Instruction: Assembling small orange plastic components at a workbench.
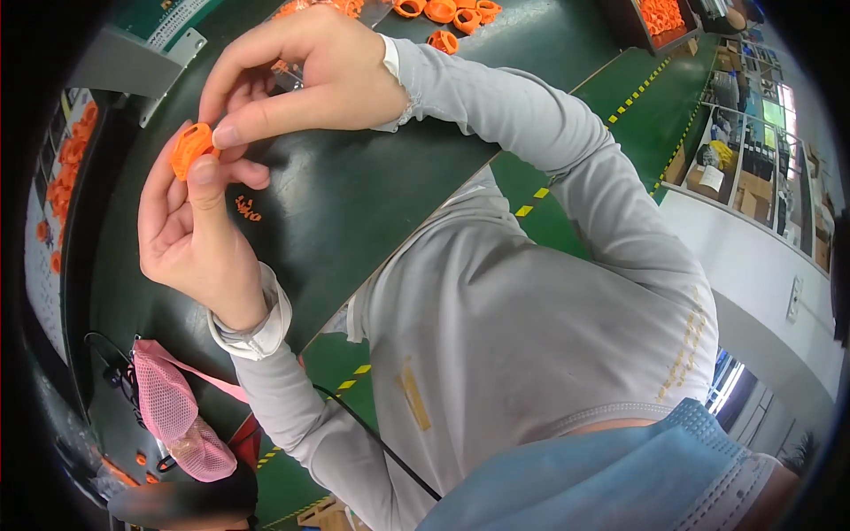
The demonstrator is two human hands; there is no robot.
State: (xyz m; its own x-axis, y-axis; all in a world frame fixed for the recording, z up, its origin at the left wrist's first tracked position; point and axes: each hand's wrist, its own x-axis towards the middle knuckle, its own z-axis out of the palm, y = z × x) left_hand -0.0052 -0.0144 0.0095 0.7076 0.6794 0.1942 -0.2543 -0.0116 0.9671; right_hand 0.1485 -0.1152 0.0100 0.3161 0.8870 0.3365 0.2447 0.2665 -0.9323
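A small orange plastic part [188,152], rounded and with slots in it, is held between both hands above the dark green worktop [336,203]. My left hand [199,239] grips it from below between thumb and fingers. From above, my right hand [323,80] pinches its right side with thumb and index finger; the other fingers curl behind. Part of the piece is covered by the fingertips. Just beside my left thumb, a few tiny orange scraps [248,209] lie on the worktop.
Several orange ring-shaped parts [443,11] lie at the far edge. A dark bin [633,22] of orange pieces stands at the far right. Orange parts [66,181] line the left side. A pink mesh bag [168,398] and black cables rest at the near left.
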